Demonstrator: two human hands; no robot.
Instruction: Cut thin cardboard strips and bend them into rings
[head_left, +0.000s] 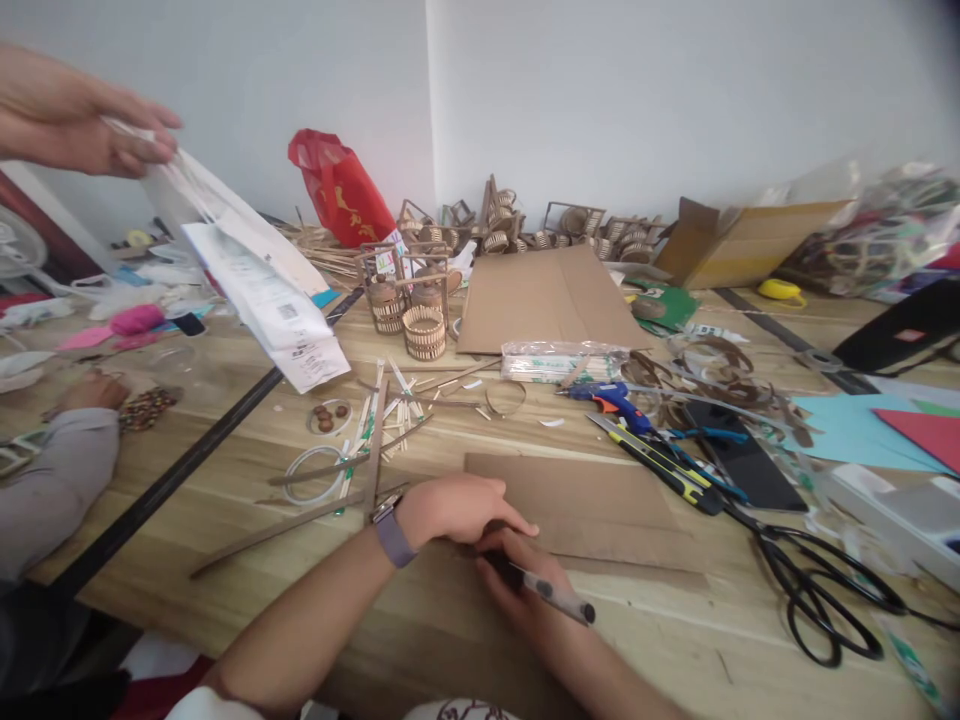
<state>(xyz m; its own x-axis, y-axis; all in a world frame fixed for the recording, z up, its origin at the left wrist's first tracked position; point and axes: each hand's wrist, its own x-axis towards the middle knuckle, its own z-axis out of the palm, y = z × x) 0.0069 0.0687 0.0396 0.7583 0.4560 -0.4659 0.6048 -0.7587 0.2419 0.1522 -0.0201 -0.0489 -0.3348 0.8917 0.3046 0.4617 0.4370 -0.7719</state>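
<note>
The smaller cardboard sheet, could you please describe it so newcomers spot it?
On the wooden table, find the wearer's right hand holding a pen. Just beyond it lies the brown cardboard sheet, smaller and nearer than the large sheet beside the baskets.

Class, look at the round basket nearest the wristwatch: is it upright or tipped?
Upright: the basket stands on the table, its round rim at the top.

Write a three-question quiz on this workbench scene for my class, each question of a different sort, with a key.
1. What colour is the watch strap?
A) Green
B) Purple
C) Orange

2. True or false: the red bag is farther from the camera than the black-handled scissors.

3. Fill in the blank: the camera wearer's right hand holds a ____.

Key:
1. B, purple
2. True
3. pen
</note>
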